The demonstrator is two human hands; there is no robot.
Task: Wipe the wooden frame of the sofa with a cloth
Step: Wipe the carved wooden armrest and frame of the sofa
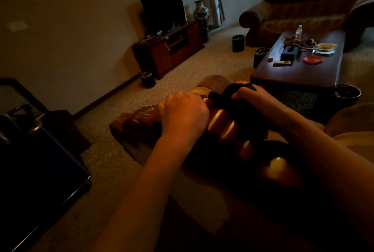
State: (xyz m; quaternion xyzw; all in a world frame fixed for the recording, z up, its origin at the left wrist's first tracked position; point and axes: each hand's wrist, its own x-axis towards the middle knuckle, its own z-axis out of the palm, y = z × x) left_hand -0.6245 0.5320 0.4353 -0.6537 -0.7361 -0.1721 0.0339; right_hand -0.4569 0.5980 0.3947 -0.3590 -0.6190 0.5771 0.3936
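1. The right hand (251,97) is bunching a dark cloth (238,108) in curled fingers and pressing it down on the wooden frame (226,124) of the sofa arm, just right of the picture's middle.
2. The left hand (184,114) is lying over the top of the same glossy, ribbed frame at the cloth's nine o'clock, fingers curling round the wood; how firmly it is holding is hard to judge in this dim light.
3. The frame is running from the centre toward five o'clock, its carved end (137,124) pointing toward nine o'clock.
4. At two o'clock a dark coffee table (293,73) is carrying a red dish (312,59), a clear bottle (299,31) and cables; no label on them is readable.
5. At twelve o'clock a television (163,8) is sitting on a wooden cabinet (168,53), a patterned vase (200,14) beside it.
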